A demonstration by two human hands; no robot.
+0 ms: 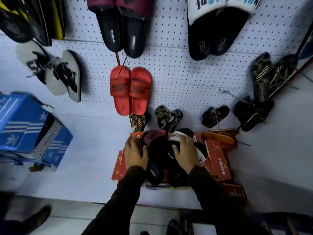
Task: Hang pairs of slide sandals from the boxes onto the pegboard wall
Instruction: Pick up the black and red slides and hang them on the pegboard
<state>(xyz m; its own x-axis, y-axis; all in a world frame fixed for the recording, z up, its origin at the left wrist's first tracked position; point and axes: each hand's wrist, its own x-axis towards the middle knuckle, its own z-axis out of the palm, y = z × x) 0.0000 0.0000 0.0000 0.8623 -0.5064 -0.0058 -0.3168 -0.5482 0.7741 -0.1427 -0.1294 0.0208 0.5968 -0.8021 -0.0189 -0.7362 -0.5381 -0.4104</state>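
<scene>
A heap of slide sandals lies on the red boxes (220, 160) at the foot of the white pegboard wall (177, 73). My left hand (135, 153) presses on a maroon-strapped black slide (152, 138) at the heap's left. My right hand (185, 153) rests with spread fingers on a white-strapped black slide (174, 135) at the right. A black slide (159, 156) with a white logo lies between my hands. Whether either hand grips its slide cannot be told.
Pairs hang on the wall: red slides (130, 90) in the middle, maroon-black slides (123, 28) above them, white-black slides (215, 31) at upper right, grey flip-flops (55, 73) at left, striped sandals (169, 119) low down. Blue shoeboxes (30, 131) stand at left. Orange sandals (220, 137) lie at right.
</scene>
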